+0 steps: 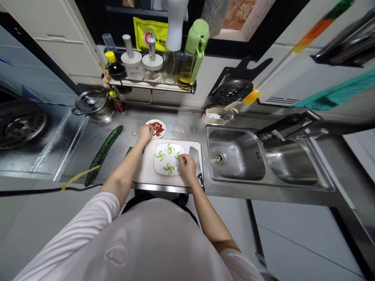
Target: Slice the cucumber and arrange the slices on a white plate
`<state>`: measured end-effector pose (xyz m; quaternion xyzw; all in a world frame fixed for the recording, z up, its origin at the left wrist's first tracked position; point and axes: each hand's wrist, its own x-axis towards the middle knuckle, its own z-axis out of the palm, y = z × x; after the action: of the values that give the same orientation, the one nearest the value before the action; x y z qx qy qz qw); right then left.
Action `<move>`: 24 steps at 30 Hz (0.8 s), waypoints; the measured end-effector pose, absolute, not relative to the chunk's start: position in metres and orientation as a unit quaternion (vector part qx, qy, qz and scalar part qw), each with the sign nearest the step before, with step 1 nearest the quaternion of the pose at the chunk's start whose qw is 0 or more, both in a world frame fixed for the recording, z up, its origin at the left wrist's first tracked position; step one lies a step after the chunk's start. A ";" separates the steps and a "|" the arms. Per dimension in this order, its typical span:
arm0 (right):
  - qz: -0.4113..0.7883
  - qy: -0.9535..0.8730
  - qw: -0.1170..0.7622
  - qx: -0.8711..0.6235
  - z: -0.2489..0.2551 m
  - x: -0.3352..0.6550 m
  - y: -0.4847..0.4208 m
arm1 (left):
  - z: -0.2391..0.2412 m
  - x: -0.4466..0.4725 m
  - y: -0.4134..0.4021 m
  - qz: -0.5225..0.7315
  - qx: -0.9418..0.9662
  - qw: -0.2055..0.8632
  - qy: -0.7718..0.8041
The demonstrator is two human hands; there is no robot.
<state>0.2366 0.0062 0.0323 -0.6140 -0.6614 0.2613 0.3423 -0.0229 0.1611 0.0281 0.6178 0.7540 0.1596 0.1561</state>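
A white square plate [172,170] lies on a white cutting board [148,175] and carries three pinwheels of cucumber slices [169,148]. My right hand [187,166] pinches a cucumber slice at the plate's right side, fingers closed. My left hand [145,133] reaches beyond the board to a small dish of red pieces [158,128], fingers curled at its edge. What they hold is hidden.
A whole cucumber [103,153] lies left of the board, with a cut piece [129,150] beside my arm. A cleaver [195,160] rests on the board's right edge. A double sink [237,158] is to the right, a lidded pot [93,104] and a bottle rack [152,80] behind.
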 end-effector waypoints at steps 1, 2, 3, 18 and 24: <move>0.261 -0.661 0.346 -0.612 0.033 0.236 0.008 | 0.027 -0.021 0.158 0.195 0.609 0.174 0.749; 0.261 -0.662 0.350 -0.610 0.034 0.236 0.010 | 0.026 -0.019 0.155 0.231 0.600 0.197 0.740; 0.259 -0.663 0.352 -0.607 0.037 0.235 0.012 | 0.025 -0.017 0.151 0.266 0.590 0.225 0.728; 0.222 -0.747 0.346 -0.522 0.112 0.209 0.053 | 0.082 0.029 0.076 0.410 0.627 0.352 0.561; 0.175 -0.808 0.260 -0.499 0.130 0.209 0.059 | 0.096 0.030 0.068 0.347 0.714 0.273 0.544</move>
<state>0.2094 0.0593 0.1300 -0.4988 -0.8079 0.1754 0.2602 0.0299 0.0683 0.0964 0.7135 0.5437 0.3472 0.2732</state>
